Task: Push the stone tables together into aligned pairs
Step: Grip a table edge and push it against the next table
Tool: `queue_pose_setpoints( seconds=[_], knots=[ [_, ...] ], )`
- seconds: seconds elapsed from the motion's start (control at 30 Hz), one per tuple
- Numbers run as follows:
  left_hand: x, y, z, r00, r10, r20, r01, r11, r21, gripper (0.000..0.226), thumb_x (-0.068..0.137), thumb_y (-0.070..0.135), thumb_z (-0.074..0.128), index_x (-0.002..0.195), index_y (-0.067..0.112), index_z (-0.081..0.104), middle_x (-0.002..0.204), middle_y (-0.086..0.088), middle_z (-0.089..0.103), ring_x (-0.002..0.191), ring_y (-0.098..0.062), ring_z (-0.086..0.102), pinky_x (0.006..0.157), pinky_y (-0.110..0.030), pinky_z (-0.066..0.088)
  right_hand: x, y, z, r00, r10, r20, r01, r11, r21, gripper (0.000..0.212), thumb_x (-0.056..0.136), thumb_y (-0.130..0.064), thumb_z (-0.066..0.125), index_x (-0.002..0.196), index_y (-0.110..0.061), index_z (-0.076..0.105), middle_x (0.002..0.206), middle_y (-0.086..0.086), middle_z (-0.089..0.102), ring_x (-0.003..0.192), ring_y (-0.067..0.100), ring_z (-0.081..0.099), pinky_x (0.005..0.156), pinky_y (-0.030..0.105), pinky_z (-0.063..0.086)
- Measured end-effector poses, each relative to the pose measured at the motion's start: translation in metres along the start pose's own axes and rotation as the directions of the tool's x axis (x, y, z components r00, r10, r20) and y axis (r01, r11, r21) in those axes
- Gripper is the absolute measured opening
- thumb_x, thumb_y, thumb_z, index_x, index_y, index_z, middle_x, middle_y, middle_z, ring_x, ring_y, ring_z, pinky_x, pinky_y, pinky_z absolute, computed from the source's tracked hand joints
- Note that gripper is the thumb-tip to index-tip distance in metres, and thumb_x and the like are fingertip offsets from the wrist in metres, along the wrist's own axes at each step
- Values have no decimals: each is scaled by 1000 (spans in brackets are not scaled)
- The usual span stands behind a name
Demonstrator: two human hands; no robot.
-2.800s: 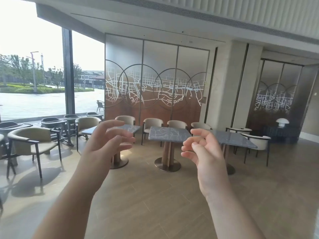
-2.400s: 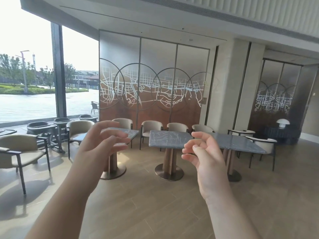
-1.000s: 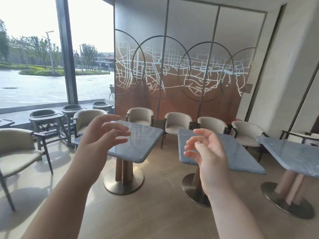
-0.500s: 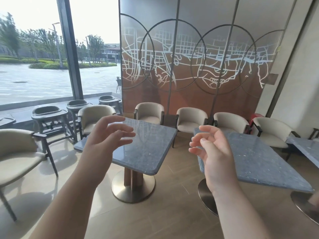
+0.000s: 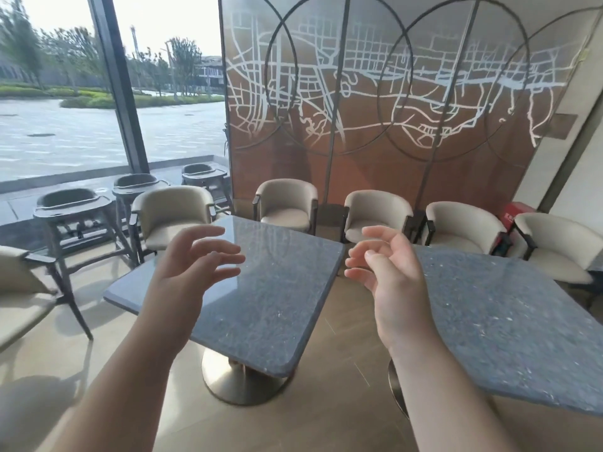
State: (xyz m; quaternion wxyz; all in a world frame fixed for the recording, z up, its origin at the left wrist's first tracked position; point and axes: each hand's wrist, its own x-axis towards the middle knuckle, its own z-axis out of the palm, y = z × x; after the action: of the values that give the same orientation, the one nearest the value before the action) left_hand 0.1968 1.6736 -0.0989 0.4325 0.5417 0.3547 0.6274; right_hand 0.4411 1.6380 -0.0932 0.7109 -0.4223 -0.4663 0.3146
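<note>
change: much closer to the tables than half a second back; both now fill the lower view, third table gone off the right edge
left hand: raised over the left stone table, fingers spread and loosely curved, holding nothing, no contact visible
right hand: raised in front of the gap, fingers relaxed and half curled, empty, not touching either slab
left stone table: on a round metal pedestal base, tabletop turned at an angle, near corner pointing toward the viewer
right stone table: just right of the gap, tabletop edge running out of frame at right, base mostly hidden under the right arm
gap: strip of wood floor between the two slabs, edges apart and not parallel
hand posture vs before: same open, raised pose as in earlier views, only the approach has advanced
task meaning: walk-up nearly done, pushing not yet begun; pair looks unjoined and unaligned
likely next: hands down onto a slab edge, slide one table toward the other, square up the edges
surroundings: beige armchairs along the patterned wall panel, dark stools by the window
</note>
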Motion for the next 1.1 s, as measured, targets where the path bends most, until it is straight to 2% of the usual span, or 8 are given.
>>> queue_pose_setpoints(
  seconds=[0.23,0.4,0.57,0.7,0.8,0.93,1.03,1.1],
  knots=[
    [57,-150,-7,966,-256,-22,257,966,23,28,95,-6,50,117,9,59,95,-10,70,95,-33,70,86,-44,57,48,145,-1,963,267,-31,-269,955,-124,29,90,3,42,111,-9,58,80,2,63,73,17,62,66,31,54],
    [65,-286,-29,832,-543,-109,552,831,69,31,90,-2,51,120,5,55,99,-13,67,92,-31,68,82,-41,55,64,273,2,849,514,-126,-529,817,-229,33,90,10,36,108,-8,57,81,5,60,70,16,58,67,33,52],
    [69,-395,-59,565,-791,-235,824,557,105,31,95,-7,40,120,5,53,108,-17,63,87,-25,67,80,-40,54,73,379,5,659,707,-256,-749,586,-309,32,90,8,36,112,-5,56,86,9,60,69,16,56,64,31,51],
    [72,-460,-77,311,-895,-319,947,322,20,37,100,3,44,137,0,43,111,-16,58,98,-29,63,79,-40,56,77,443,6,475,818,-324,-870,380,-315,28,92,5,42,116,-5,54,89,8,57,70,15,54,62,28,49],
    [78,-490,-81,222,-923,-315,972,235,-3,51,101,14,51,147,-1,33,126,-18,52,111,-29,58,87,-40,53,79,485,5,355,863,-360,-920,252,-301,25,95,-1,44,117,-8,53,98,8,56,75,14,54,66,29,51],
    [87,-519,-78,133,-943,-306,989,145,-17,74,99,31,60,155,3,21,151,-17,37,133,-31,46,105,-44,47,77,525,3,197,899,-391,-962,101,-254,27,97,-18,53,124,-14,49,112,7,53,92,17,51,88,38,52],
    [92,-537,-72,62,-969,-240,989,93,-119,81,96,37,64,156,4,21,153,-15,37,138,-30,43,106,-41,44,73,548,1,68,940,-335,-983,5,-186,55,95,-33,61,142,-18,37,133,-1,45,114,20,48,98,45,51],
    [93,-544,-64,25,-985,-172,980,59,-191,76,96,38,65,154,7,28,151,-12,40,136,-31,44,104,-41,43,69,560,1,-22,963,-268,-993,-53,-109,72,86,-42,69,146,-19,35,142,-4,47,122,22,51,92,47,51]
  ],
)
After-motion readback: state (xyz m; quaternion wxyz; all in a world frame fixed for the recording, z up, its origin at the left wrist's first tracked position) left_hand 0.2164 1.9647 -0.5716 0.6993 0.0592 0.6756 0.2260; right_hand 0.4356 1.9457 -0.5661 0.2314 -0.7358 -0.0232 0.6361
